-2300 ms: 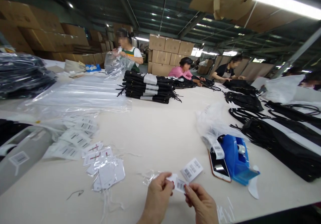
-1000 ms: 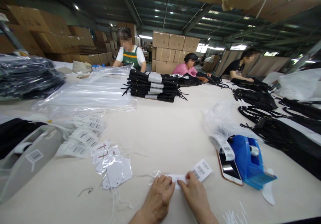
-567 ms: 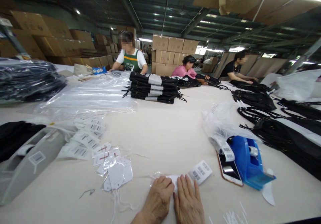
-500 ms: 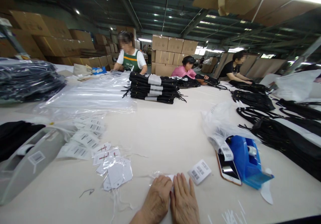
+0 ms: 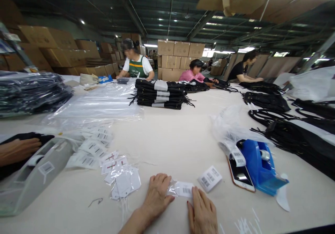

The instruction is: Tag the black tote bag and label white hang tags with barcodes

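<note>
A small clear plastic sleeve with a white barcode label point(image 5: 185, 189) lies flat on the table between my hands. My left hand point(image 5: 156, 195) rests at the sleeve's left end, fingers stretched out and thumb apart. On the label's right end lie the fingertips of my right hand point(image 5: 203, 209), flat with the thumb slightly apart. Just beyond that hand is a white sheet of barcode stickers point(image 5: 209, 178). Left of my left hand, white hang tags point(image 5: 123, 180) with strings lie in a loose pile, some in clear sleeves.
Barcode-printed bags point(image 5: 91, 148) and a grey tape dispenser point(image 5: 56, 167) stand left, where another person's hand point(image 5: 19, 151) touches black cloth. A phone point(image 5: 242, 178) and blue tape dispenser point(image 5: 261, 167) are right. Stacked black goods point(image 5: 159, 93) lie ahead; several people work beyond.
My hands have moved apart, the left one leftward and the right one rightward, uncovering the sleeve with its barcode label. Another person's hand has come in at the left edge.
</note>
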